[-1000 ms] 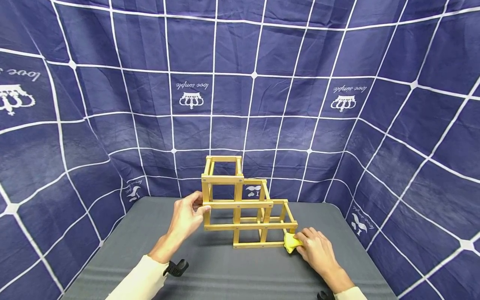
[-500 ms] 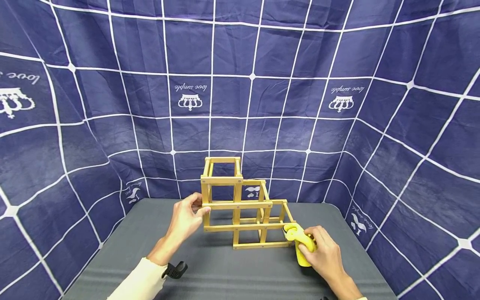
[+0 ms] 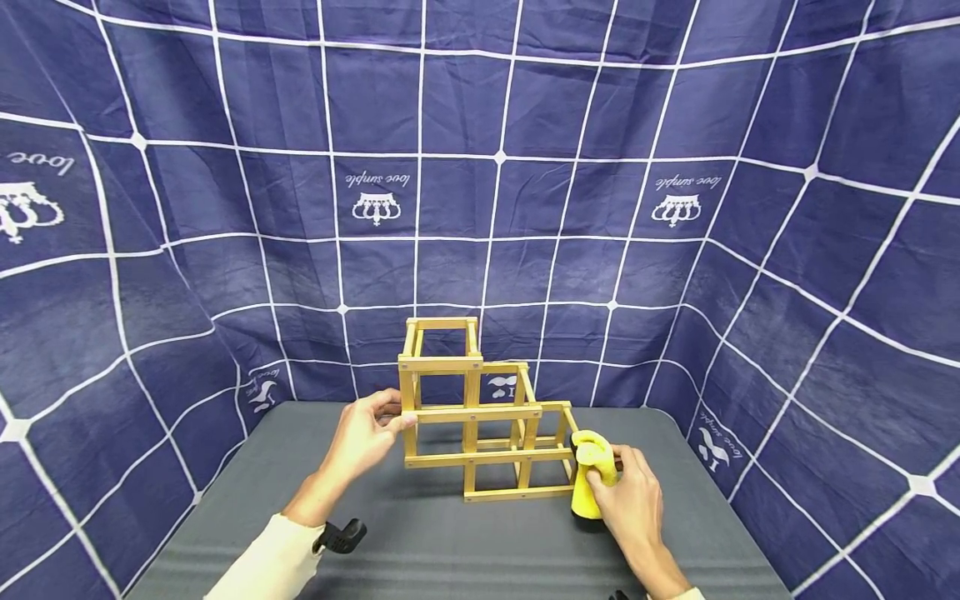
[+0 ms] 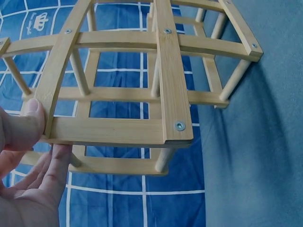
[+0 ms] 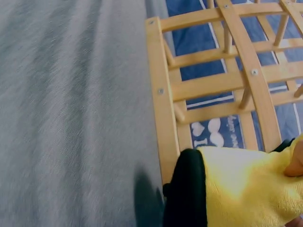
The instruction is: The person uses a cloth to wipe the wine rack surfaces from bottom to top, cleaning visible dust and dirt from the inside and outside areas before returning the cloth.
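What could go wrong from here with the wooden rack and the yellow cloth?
Tipping: the wooden rack overhangs at its tall left end, so it might lean over if the left hand loosened its grip there.

Sliding: the right hand holds the yellow cloth at the rack's low right end; a hard push could shift the frame.

Snagging: the loosely bunched cloth might catch on a corner.

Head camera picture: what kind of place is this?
Maybe a curtained-off work spot: blue printed cloth hangs behind and beside a grey surface with a wooden rack on it.
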`<state>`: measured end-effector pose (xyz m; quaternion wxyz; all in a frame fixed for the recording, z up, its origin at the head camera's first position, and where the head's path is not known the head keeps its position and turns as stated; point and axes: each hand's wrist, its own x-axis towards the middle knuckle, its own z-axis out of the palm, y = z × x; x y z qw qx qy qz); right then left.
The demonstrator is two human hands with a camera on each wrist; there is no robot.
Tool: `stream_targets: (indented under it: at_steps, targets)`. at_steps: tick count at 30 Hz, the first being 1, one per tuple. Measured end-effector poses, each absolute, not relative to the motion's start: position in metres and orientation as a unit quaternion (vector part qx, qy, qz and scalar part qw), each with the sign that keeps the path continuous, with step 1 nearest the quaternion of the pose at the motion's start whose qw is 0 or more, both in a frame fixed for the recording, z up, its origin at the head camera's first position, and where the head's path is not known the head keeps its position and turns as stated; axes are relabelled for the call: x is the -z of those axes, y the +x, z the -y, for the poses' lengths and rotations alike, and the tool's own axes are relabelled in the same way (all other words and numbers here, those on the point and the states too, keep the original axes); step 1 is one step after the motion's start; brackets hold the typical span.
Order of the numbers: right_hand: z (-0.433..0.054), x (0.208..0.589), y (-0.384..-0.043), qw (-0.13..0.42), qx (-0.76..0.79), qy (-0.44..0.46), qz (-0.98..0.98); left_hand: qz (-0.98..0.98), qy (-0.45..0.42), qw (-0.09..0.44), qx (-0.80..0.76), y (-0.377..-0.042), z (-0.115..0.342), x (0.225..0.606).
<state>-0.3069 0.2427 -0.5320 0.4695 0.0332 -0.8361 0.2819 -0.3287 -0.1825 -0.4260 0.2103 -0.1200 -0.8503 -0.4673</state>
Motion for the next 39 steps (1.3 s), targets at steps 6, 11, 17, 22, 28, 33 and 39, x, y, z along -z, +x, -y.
stream_targets:
  at_steps: [6, 11, 17, 22, 28, 33, 39]
  targets:
    - [-0.224, 0.527, -0.309, 0.413, -0.314, 0.005, 0.855, 0.858, -0.127, 0.213, 0.449, -0.327, 0.18, 0.424]
    - [-0.209, 0.527, -0.315, 0.399, -0.33, -0.004, 0.855, 0.864, -0.134, 0.217, 0.435, -0.328, 0.178, 0.423]
    - [-0.2, 0.53, -0.316, 0.425, -0.315, 0.015, 0.849, 0.867, -0.133, 0.219, 0.428, -0.328, 0.179, 0.425]
    - [-0.189, 0.532, -0.312, 0.435, -0.293, 0.051, 0.849, 0.867, -0.134, 0.218, 0.428, -0.327, 0.178, 0.427]
    - [-0.149, 0.528, -0.311, 0.402, -0.318, 0.084, 0.854, 0.864, -0.141, 0.215, 0.434, -0.328, 0.173, 0.426]
    - [-0.108, 0.528, -0.31, 0.391, -0.337, 0.104, 0.85, 0.859, -0.153, 0.209, 0.442, -0.327, 0.172, 0.424]
    - [-0.06, 0.526, -0.307, 0.365, -0.349, 0.128, 0.854, 0.861, -0.152, 0.211, 0.438, -0.325, 0.176, 0.423]
